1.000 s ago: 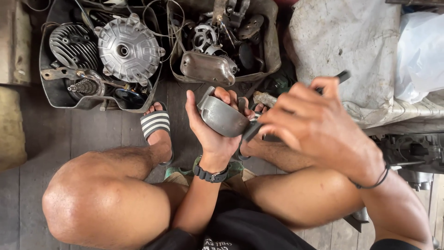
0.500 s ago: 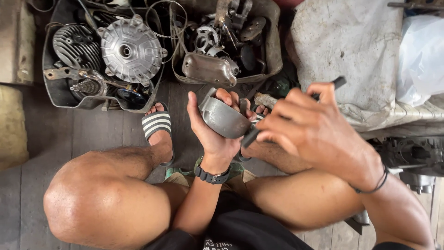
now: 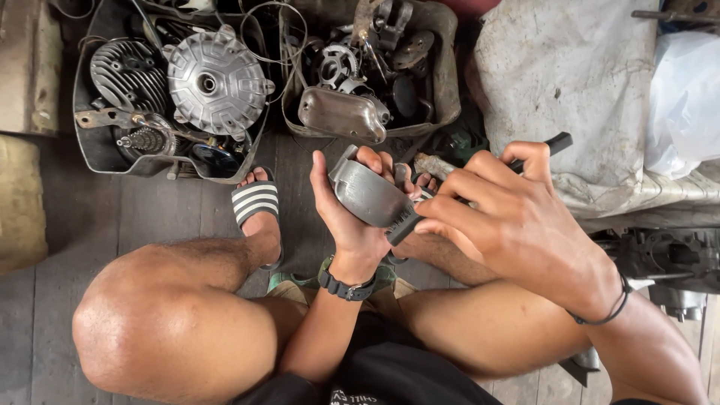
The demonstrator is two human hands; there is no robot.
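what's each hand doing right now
Left hand: closed around a curved grey metal part.
Right hand: closed on a dark-handled tool, its tip against the part.

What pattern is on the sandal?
Black and white stripes on the sandal, clearest in the head view.

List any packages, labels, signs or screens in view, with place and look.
Plastic bag: top right, crumpled, white and translucent.
Shirt print: bottom centre, small pale patch on black cloth, too cut off to make out.
Bins: top left and centre, dark open tubs holding metal engine parts.
No signs or screens.
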